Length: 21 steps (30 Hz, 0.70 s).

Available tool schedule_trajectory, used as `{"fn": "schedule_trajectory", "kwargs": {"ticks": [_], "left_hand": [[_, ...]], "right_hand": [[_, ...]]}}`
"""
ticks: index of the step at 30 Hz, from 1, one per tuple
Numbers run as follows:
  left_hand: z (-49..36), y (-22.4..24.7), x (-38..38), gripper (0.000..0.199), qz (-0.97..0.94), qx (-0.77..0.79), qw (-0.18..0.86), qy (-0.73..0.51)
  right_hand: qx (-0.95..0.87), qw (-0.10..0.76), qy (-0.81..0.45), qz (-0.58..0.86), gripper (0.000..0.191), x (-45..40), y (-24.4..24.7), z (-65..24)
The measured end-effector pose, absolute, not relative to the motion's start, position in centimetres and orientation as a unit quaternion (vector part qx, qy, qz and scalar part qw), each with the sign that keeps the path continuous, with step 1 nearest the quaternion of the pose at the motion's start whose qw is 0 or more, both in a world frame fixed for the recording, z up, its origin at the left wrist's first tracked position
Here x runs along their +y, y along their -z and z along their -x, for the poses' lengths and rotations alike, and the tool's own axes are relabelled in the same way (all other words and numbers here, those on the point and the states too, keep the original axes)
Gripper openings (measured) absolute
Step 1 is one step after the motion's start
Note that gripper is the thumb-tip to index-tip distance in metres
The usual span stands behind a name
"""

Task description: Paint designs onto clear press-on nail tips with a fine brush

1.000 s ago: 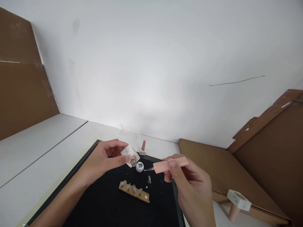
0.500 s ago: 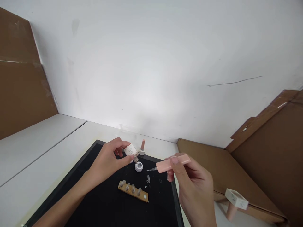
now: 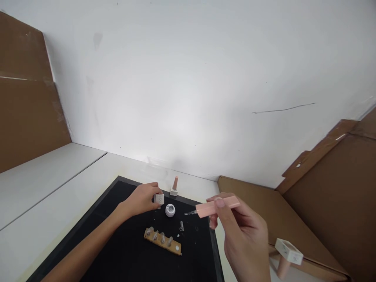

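Note:
My left hand (image 3: 144,199) is closed on a small white square bottle (image 3: 159,199) at the far part of the black mat (image 3: 126,239). Between thumb and fingers of my right hand (image 3: 242,225) is a pink brush cap (image 3: 217,206), its thin brush tip pointing left. A round white jar (image 3: 170,210) stands open just right of the bottle. Nearer to me lies a wooden strip (image 3: 163,243) bearing several clear nail tips. One loose clear tip (image 3: 181,226) rests on the mat below the brush.
A bottle with a pink cap (image 3: 174,186) stands at the mat's far edge. On the right are a flat cardboard box (image 3: 252,188) and another white bottle, cap down (image 3: 288,250). Cardboard panels (image 3: 26,98) and a white wall (image 3: 176,78) surround the table.
My left hand has lowered the white bottle towards the mat, and the bottle now looks upright instead of tilted. My right hand still holds the brush cap, nearly in place. The view has shifted slightly.

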State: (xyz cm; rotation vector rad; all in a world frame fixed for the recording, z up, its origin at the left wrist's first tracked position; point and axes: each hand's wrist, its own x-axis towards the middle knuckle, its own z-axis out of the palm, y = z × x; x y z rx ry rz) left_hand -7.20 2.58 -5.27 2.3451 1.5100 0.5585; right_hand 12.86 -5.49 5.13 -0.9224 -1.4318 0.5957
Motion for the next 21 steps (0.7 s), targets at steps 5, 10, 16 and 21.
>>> {"fn": "schedule_trajectory", "kwargs": {"ticks": [5, 10, 16, 21], "left_hand": [[7.7, 6.4, 3.5, 0.024, -0.83, 0.519, 0.158, -0.131], [7.9, 7.4, 4.1, 0.028, -0.839, 0.51, 0.166, -0.097], [7.8, 8.3, 4.6, 0.029, -0.845, 0.501, 0.162, -0.088], [7.6, 8.6, 4.9, 0.029, -0.848, 0.497, 0.162, -0.085]], "right_hand": [[-0.625, 0.623, -0.251, 0.399, 0.028, -5.5, -5.3, -12.6], [-0.637, 0.617, -0.236, 0.396, 0.026, -5.3, -5.3, -12.9], [-0.668, 0.6, -0.225, 0.379, 0.031, -4.7, -4.9, -13.5], [-0.677, 0.596, -0.222, 0.37, 0.03, -4.6, -4.8, -13.8]]}}
